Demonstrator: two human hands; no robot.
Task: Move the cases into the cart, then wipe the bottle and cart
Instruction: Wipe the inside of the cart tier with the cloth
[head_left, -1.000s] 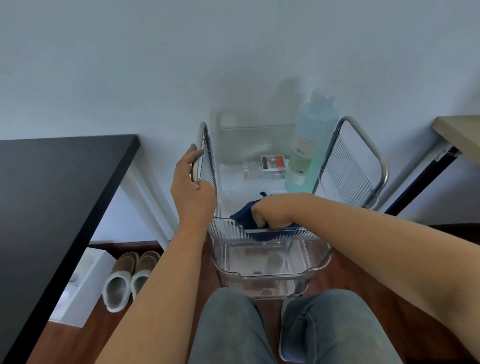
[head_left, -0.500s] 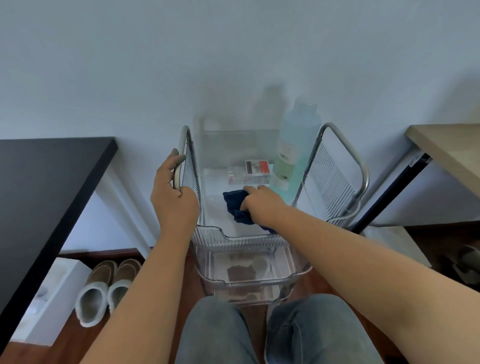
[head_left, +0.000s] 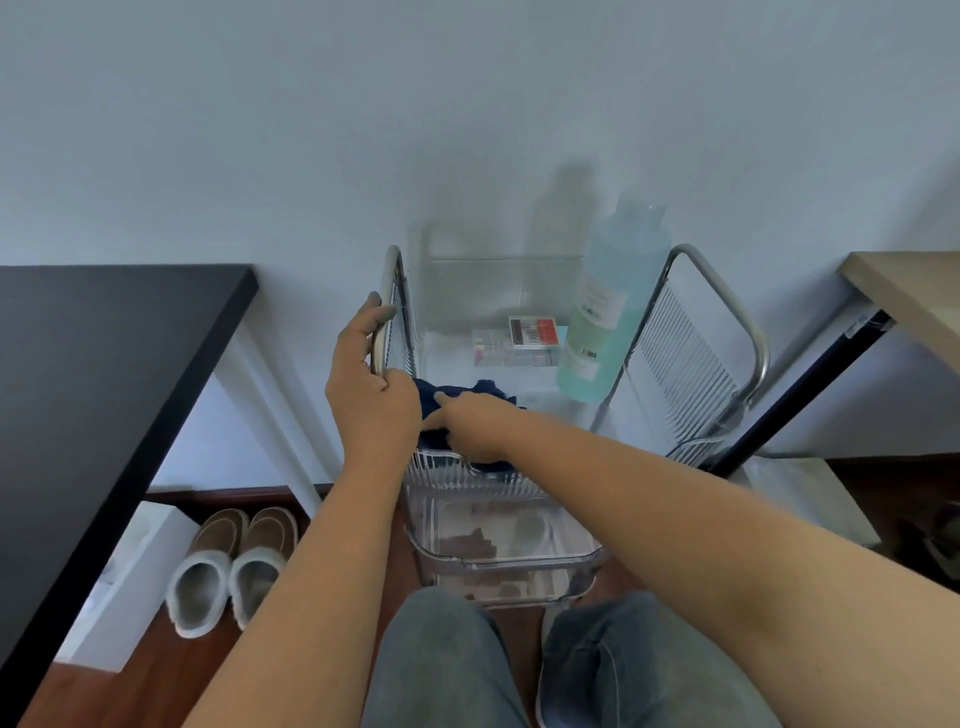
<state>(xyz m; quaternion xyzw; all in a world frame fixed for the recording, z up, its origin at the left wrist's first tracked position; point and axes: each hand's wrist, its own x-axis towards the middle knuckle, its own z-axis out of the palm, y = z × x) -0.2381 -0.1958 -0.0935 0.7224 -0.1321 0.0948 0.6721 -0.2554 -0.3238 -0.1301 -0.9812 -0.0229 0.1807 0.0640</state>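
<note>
A clear plastic cart (head_left: 696, 353) with metal side handles stands against the wall in front of me. In its top tray lie two small cases (head_left: 519, 343), one with a red label, and a tall bottle (head_left: 608, 312) of pale green liquid stands at the back right. My left hand (head_left: 371, 384) grips the left metal handle. My right hand (head_left: 472, 423) holds a dark blue cloth (head_left: 441, 397) and presses it on the tray's near left part, beside my left hand.
A black table (head_left: 104, 374) stands to the left, a light wooden table (head_left: 909, 296) with a black leg to the right. A pair of slippers (head_left: 228, 566) and a white box (head_left: 140, 566) sit on the wooden floor at the left. My knees are below the cart.
My right hand has slid the blue cloth from the tray's middle toward the near left corner, beside my left hand. My left hand keeps its hold on the handle.
</note>
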